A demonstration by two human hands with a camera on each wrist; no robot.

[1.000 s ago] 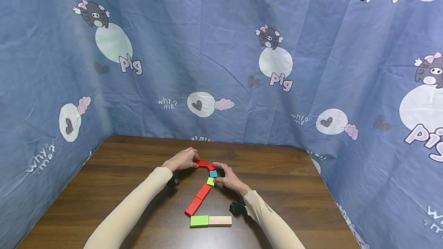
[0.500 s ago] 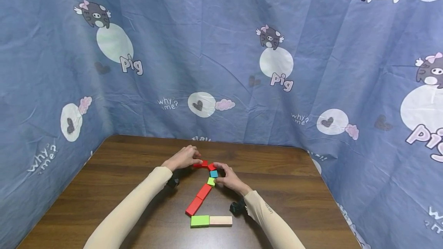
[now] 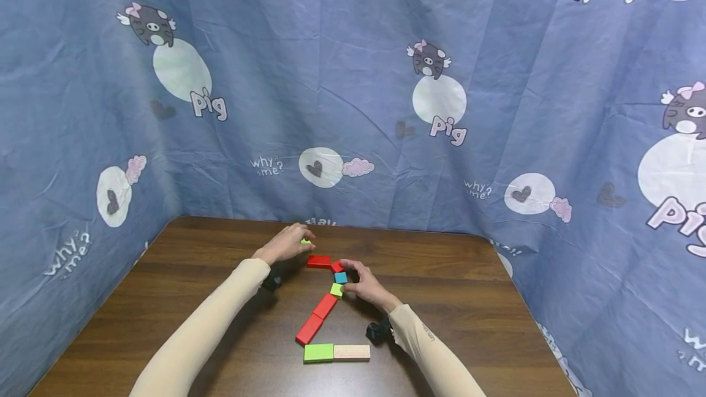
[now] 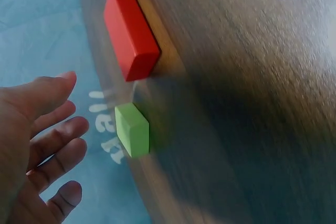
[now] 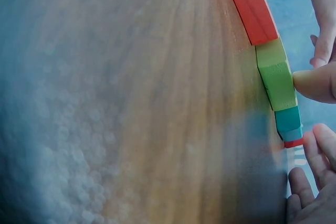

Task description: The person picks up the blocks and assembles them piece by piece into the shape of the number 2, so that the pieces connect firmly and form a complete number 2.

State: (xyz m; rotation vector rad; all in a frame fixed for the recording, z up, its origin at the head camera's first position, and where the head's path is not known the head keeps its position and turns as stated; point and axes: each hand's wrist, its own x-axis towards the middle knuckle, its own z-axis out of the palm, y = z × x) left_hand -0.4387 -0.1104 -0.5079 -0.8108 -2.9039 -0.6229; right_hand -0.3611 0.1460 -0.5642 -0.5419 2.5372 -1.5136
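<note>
In the head view my left hand (image 3: pixel 285 243) hovers at the back of the table, fingers loosely bent beside a small light-green block (image 3: pixel 306 241). The left wrist view shows a gap between that hand and the green block (image 4: pixel 134 132). A red block (image 3: pixel 319 261) lies just in front, at the end of a curved row. My right hand (image 3: pixel 365 283) lies along this row. Its index fingertip meets a small red cube (image 3: pixel 337 267) and its thumb touches a yellow-green block (image 5: pixel 275 77). Between them sits a blue cube (image 3: pixel 341 277).
Two red blocks (image 3: pixel 317 317) continue the row toward the front left. Nearer still, a green block (image 3: pixel 318 353) and a plain wooden block (image 3: pixel 352 353) lie end to end. A patterned blue cloth (image 3: pixel 353 109) hangs behind the brown table (image 3: pixel 441 323).
My left hand has let go of the red block at the row's end and moved back and left to the small green block. My right hand has stayed in place.
</note>
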